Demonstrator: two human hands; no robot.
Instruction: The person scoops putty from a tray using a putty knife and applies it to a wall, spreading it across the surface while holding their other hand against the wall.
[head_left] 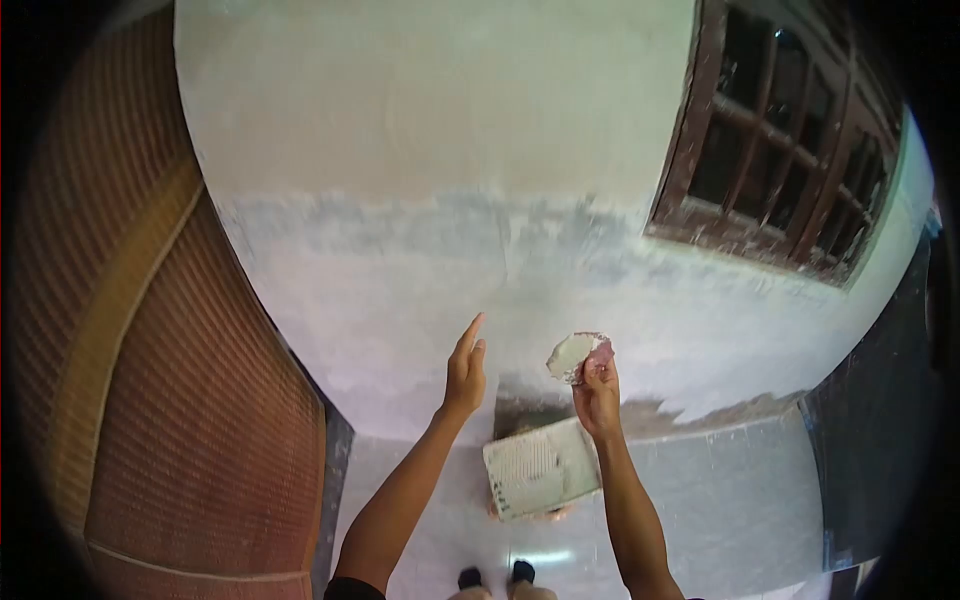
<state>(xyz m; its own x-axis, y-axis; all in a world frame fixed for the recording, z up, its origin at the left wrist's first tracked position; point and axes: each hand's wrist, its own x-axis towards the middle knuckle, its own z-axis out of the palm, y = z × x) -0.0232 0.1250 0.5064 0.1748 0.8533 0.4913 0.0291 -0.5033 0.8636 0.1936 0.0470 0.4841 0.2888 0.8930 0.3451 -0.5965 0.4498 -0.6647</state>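
My right hand [598, 398] grips a small roundish piece [573, 357] by its reddish right edge, thumb on top; pale, whitish material coats its face. My left hand [466, 372] is raised in front of the wall [380, 330], with its fingers stretched out and nothing in it. Below and between the two hands, a whitish ribbed paint tray [540, 468] rests low down by the foot of the wall. The wall is patchy, pale above and below a grey band.
A brown wooden window frame [745, 225] is at the upper right. Brown woven panels [215, 400] stand along the left. Dark sheeting [870, 400] hangs at the right. My feet [522, 571] stand on grey floor tiles [715, 490].
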